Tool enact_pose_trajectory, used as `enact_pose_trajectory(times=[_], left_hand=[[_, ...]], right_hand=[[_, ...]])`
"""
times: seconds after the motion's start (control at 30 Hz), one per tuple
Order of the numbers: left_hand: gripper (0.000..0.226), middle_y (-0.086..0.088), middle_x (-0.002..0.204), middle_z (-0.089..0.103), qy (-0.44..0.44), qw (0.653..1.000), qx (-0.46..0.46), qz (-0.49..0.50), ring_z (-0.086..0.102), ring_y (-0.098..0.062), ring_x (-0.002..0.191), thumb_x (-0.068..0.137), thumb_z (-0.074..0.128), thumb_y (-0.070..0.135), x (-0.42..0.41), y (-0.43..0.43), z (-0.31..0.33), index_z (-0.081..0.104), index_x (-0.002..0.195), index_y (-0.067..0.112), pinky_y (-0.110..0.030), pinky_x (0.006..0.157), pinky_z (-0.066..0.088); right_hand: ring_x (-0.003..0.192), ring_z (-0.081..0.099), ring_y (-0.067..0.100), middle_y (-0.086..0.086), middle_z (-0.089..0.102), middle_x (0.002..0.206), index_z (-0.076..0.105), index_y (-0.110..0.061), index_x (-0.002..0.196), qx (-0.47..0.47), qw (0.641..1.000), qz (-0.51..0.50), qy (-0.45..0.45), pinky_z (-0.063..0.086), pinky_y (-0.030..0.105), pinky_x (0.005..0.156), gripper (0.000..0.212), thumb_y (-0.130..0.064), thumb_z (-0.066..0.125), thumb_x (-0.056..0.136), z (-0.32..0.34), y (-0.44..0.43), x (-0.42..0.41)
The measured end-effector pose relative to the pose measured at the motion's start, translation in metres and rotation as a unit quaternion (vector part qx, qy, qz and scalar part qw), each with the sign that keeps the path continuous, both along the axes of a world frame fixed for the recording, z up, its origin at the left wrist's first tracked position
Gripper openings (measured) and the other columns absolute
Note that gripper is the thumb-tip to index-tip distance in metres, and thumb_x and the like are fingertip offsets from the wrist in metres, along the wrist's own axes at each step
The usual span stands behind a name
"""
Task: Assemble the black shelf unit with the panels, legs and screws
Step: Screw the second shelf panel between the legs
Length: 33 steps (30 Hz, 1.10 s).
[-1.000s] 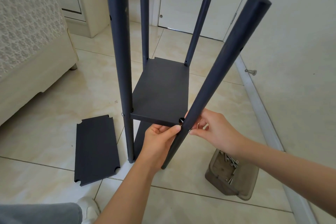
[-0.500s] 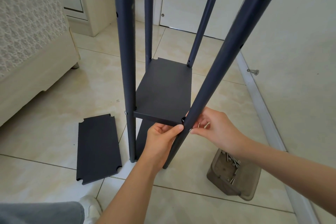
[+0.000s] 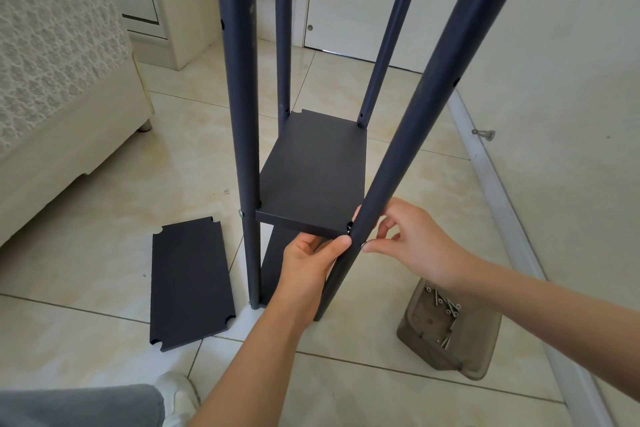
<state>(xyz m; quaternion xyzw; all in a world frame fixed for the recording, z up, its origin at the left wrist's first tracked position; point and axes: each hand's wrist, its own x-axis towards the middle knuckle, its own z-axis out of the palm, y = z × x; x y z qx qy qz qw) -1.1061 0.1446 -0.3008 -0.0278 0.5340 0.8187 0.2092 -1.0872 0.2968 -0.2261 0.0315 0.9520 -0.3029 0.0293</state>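
Observation:
The black shelf unit stands on the tiled floor with several round legs rising around a middle panel (image 3: pixel 313 177). A lower panel shows beneath it. The near right leg (image 3: pixel 426 121) leans outward, away from the panel's front right corner. My left hand (image 3: pixel 308 260) grips the front edge of the middle panel from below, thumb touching that leg. My right hand (image 3: pixel 412 239) pinches a small silver screw (image 3: pixel 363 245) against the leg's outer side. A screw head (image 3: pixel 241 213) sits in the near left leg (image 3: pixel 239 114) at panel height.
A loose black panel (image 3: pixel 190 284) lies flat on the floor to the left. A translucent brown tray (image 3: pixel 450 333) with several screws sits at the right by the wall. A cream sofa (image 3: pixel 52 97) stands at the left. My grey trouser leg and white shoe (image 3: pixel 176 395) are at the bottom.
The view has shifted slightly, with the shelf unit a little lower and to the right in frame. My right hand's fingers have spread a little at the leg; my left hand keeps its grip.

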Motion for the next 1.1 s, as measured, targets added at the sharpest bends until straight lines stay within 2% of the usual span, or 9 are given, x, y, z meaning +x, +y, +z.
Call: enact_pose_trajectory(times=[0.17, 0.27, 0.47, 0.57, 0.7, 0.83, 0.9, 1.0, 1.1], left_hand=[[0.013, 0.004, 0.095, 0.077, -0.023, 0.999, 0.042, -0.005, 0.073, -0.012, 0.095, 0.097, 0.059, 0.017, 0.002, -0.001, 0.003, 0.067, 0.107, 0.014, -0.015, 0.073, 0.053], [0.026, 0.005, 0.093, 0.078, -0.057, 0.995, 0.082, -0.003, 0.073, -0.006, 0.090, 0.103, 0.047, 0.033, 0.003, 0.001, 0.006, 0.064, 0.103, 0.014, -0.012, 0.069, 0.053], [0.037, -0.009, 0.109, 0.071, -0.083, 0.992, 0.064, 0.077, 0.067, -0.022, 0.107, 0.091, 0.064, 0.043, 0.006, 0.009, 0.008, 0.061, 0.107, 0.009, -0.037, 0.104, 0.048], [0.027, -0.003, 0.113, 0.074, -0.072, 0.994, 0.045, 0.072, 0.071, -0.016, 0.105, 0.097, 0.061, 0.031, 0.006, 0.004, 0.014, 0.060, 0.122, 0.020, -0.027, 0.091, 0.054], [0.021, 0.011, 0.090, 0.077, -0.058, 0.993, -0.062, 0.079, 0.073, -0.002, 0.085, 0.095, 0.066, 0.032, 0.002, -0.001, 0.022, 0.062, 0.113, 0.023, -0.021, 0.076, 0.051], [0.014, 0.011, 0.081, 0.076, -0.026, 0.979, -0.187, 0.073, 0.072, -0.002, 0.071, 0.090, 0.071, 0.035, -0.006, -0.014, 0.035, 0.064, 0.099, 0.026, -0.017, 0.062, 0.046], [0.027, 0.007, 0.073, 0.076, -0.026, 0.959, -0.282, 0.002, 0.072, -0.004, 0.064, 0.090, 0.067, 0.048, -0.009, -0.023, 0.043, 0.066, 0.094, 0.021, -0.019, 0.061, 0.047], [0.058, -0.001, 0.066, 0.075, -0.003, 0.881, -0.433, -0.191, 0.072, -0.011, 0.057, 0.097, 0.047, 0.060, -0.017, -0.036, 0.060, 0.068, 0.095, 0.005, -0.025, 0.063, 0.047], [0.045, -0.001, 0.056, 0.070, 0.160, 0.797, -0.545, -0.203, 0.065, -0.011, 0.049, 0.098, 0.056, 0.047, -0.028, -0.042, 0.078, 0.068, 0.079, 0.008, -0.029, 0.066, 0.058]], right_hand=[[0.090, 0.059, 0.010, -0.007, 0.058, 0.111, 0.060, -0.023, 0.114, 0.019, 1.000, 0.016, -0.006, 0.053, 0.023, 0.080, 0.032, -0.028, 0.073, 0.086, -0.001, 0.001, -0.004], [0.092, 0.059, 0.010, -0.005, 0.057, 0.115, 0.060, -0.023, 0.116, 0.011, 1.000, 0.021, -0.001, 0.052, 0.023, 0.079, 0.034, -0.027, 0.074, 0.085, -0.001, 0.001, -0.005], [0.095, 0.059, 0.009, -0.006, 0.056, 0.119, 0.055, -0.029, 0.120, -0.020, 1.000, 0.020, -0.008, 0.049, 0.018, 0.076, 0.039, -0.024, 0.073, 0.086, -0.003, 0.000, -0.007], [0.100, 0.060, 0.008, -0.009, 0.055, 0.120, 0.047, -0.038, 0.121, -0.052, 0.998, 0.000, -0.030, 0.049, 0.014, 0.077, 0.047, -0.020, 0.074, 0.086, -0.001, -0.003, -0.009], [0.111, 0.062, 0.016, -0.005, 0.056, 0.129, 0.045, -0.038, 0.136, -0.159, 0.983, 0.016, -0.089, 0.054, 0.027, 0.091, 0.066, -0.002, 0.070, 0.086, 0.002, -0.006, -0.011], [0.095, 0.072, 0.024, 0.007, 0.070, 0.113, 0.061, -0.025, 0.114, -0.231, 0.967, -0.017, -0.103, 0.056, 0.040, 0.090, 0.050, 0.008, 0.073, 0.078, 0.006, 0.000, -0.012], [0.092, 0.072, 0.025, 0.009, 0.072, 0.107, 0.061, -0.017, 0.118, -0.244, 0.962, -0.032, -0.116, 0.057, 0.041, 0.089, 0.050, 0.006, 0.076, 0.075, 0.006, 0.004, -0.012], [0.089, 0.073, 0.023, 0.005, 0.072, 0.104, 0.057, -0.021, 0.120, -0.249, 0.960, -0.045, -0.122, 0.060, 0.032, 0.081, 0.055, 0.003, 0.077, 0.074, 0.006, 0.002, -0.013], [0.093, 0.070, 0.020, 0.003, 0.069, 0.106, 0.041, -0.036, 0.126, -0.240, 0.959, -0.060, -0.134, 0.060, 0.028, 0.077, 0.075, 0.001, 0.080, 0.074, 0.007, -0.002, -0.015]])
